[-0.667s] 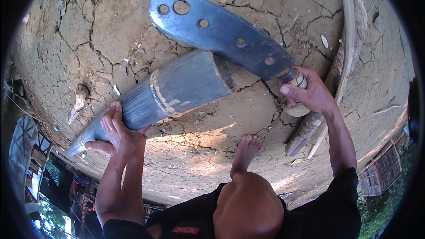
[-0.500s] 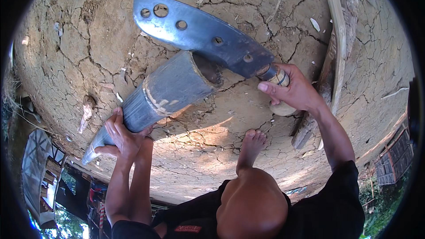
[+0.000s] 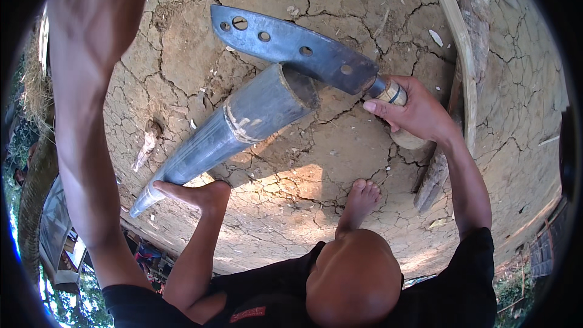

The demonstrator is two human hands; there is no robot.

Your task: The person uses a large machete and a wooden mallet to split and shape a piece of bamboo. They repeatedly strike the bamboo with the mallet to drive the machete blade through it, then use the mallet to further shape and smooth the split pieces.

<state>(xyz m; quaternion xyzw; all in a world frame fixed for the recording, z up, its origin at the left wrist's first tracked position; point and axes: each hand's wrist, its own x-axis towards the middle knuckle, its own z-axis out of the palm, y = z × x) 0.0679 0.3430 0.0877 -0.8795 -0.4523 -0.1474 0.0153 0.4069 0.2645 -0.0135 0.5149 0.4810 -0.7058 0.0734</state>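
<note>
Cracked dry earth ground (image 3: 340,164), our right hand (image 3: 419,112) at three o'clock gripping big blade (image 3: 291,45), bamboo tube (image 3: 237,124) at centre under our foot (image 3: 194,194), left hand out of view, wooden strip (image 3: 455,36) at one o'clock.

Head view, single: a wide fisheye worn on the person's head, facing steeply down onto cracked earth ground (image 3: 340,164) from close range. The picture is upright and unmirrored; straight edges bow toward the dark circular rim. The left forearm (image 3: 85,115) crosses the left side very near the lens; the right hand (image 3: 419,112) sits right of centre. The wearer's knee and foot fill the near lower edge. Far ground lies at the top. No second view shares the scene.
</note>
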